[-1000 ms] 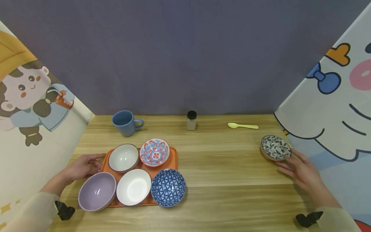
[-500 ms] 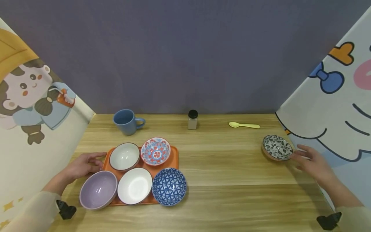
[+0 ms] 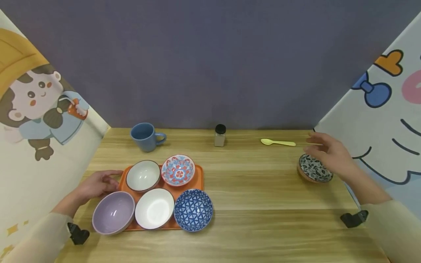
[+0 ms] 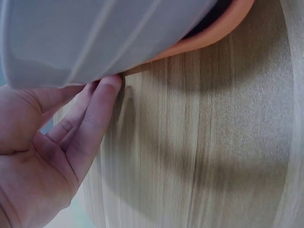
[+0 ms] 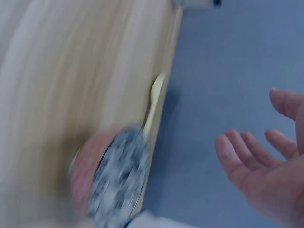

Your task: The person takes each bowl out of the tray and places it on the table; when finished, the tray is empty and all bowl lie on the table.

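Wooden table (image 3: 263, 233) bearing mug (image 3: 143, 137), jar (image 3: 219, 138), spoon (image 3: 279, 143), leaf-patterned bowl (image 3: 312, 168), orange tray (image 3: 199, 179)

- leaf bowl (image 3: 312, 171): small one, whitish inside with a dark leafy print, reddish-brown outside. Sitting right side up below the right hand (image 3: 330, 155), which covers part of its rim from the head view
- yellow spoon (image 3: 279, 143): pale little thing lying flat, handle end just to the left of the right hand's fingertips
- orange tray (image 3: 199, 179): low rim, flat, mostly covered tbh, left edge right at the left hand's (image 3: 95, 185) fingertips
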A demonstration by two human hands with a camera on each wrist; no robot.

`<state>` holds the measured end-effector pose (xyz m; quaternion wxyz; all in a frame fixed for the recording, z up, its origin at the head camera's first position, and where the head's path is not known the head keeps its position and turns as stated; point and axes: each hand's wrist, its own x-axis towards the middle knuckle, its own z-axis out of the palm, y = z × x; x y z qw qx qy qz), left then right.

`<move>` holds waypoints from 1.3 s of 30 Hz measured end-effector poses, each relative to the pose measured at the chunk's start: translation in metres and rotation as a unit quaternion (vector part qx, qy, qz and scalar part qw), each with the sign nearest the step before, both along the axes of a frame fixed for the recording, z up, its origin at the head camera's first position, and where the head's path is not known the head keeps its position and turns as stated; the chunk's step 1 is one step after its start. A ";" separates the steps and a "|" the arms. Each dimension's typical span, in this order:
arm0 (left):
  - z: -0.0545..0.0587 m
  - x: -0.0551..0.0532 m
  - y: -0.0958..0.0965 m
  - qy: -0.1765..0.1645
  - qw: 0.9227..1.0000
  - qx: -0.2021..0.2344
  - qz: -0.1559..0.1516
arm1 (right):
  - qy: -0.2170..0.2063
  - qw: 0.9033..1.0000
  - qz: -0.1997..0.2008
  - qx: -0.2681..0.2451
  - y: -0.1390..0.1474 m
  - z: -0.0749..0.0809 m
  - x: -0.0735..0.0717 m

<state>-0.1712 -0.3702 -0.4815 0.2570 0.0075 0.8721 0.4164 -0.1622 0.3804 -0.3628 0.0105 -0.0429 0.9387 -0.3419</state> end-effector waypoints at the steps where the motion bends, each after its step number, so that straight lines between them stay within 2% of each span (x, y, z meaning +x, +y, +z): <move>1: 0.000 -0.001 0.001 0.001 1.000 -0.001 0.000 | -0.002 1.000 0.015 -0.012 -0.011 0.001 -0.004; 4: -0.001 -0.004 0.003 0.003 1.000 -0.005 0.001 | -0.013 0.996 0.058 -0.060 -0.045 -0.001 -0.016; 7: -0.002 -0.006 0.006 0.002 1.000 0.001 0.005 | -0.042 0.988 0.093 -0.116 -0.080 -0.008 -0.027; 13: -0.002 -0.006 0.010 -0.001 1.000 0.025 0.016 | -0.105 0.959 0.161 -0.207 -0.147 -0.027 -0.045; 18: -0.002 -0.005 0.011 0.004 0.999 0.026 0.023 | -0.151 0.935 0.199 -0.251 -0.190 -0.042 -0.052; 21: -0.002 -0.006 0.011 0.004 0.999 0.022 0.026 | -0.176 0.925 0.204 -0.268 -0.209 -0.054 -0.057; 24: -0.001 -0.006 0.010 0.003 0.999 0.017 0.028 | -0.196 0.919 0.193 -0.280 -0.224 -0.064 -0.061; 30: -0.002 -0.005 0.007 0.001 0.999 0.010 0.032 | -0.230 0.904 0.180 -0.314 -0.250 -0.077 -0.068; 34: -0.003 -0.004 0.006 -0.006 0.999 0.009 0.039 | -0.252 0.897 0.186 -0.312 -0.265 -0.087 -0.070; 39: -0.003 -0.002 0.006 -0.002 0.999 0.006 0.042 | -0.275 0.894 0.185 -0.302 -0.280 -0.095 -0.071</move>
